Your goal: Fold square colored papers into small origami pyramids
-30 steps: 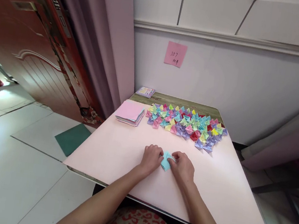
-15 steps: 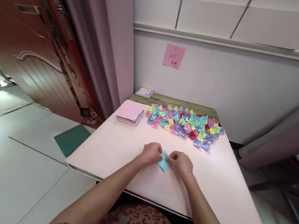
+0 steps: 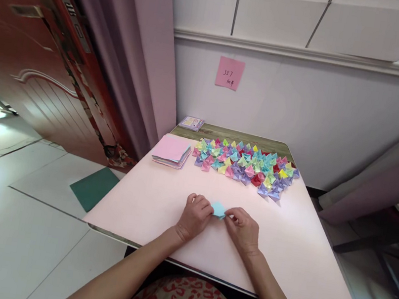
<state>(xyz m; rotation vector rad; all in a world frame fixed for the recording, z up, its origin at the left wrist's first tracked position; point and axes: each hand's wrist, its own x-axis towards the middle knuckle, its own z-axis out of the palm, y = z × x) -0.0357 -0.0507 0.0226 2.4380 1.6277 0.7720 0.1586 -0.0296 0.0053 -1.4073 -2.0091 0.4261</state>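
A small light-blue piece of folded origami paper is held over the near middle of the table. My left hand pinches its left corner, fingers curled. On the opposite corner, my right hand grips with thumb and fingertips. The paper's near edge shows separated layers; the fingertips cover both side corners. Beyond my hands lies a wide cluster of small folded paper pieces in many colours. To its left sits a stack of square coloured paper, pink on top.
The pink-topped table reaches to the wall, where a pink note is stuck. A small pile of printed cards lies at the far left corner. A green mat is on the floor at left.
The blue paper has gone from lying as a flat diamond to a flatter-looking shape with its near edge lifted. My grip has shifted to its side corners, and the camera view moved slightly.
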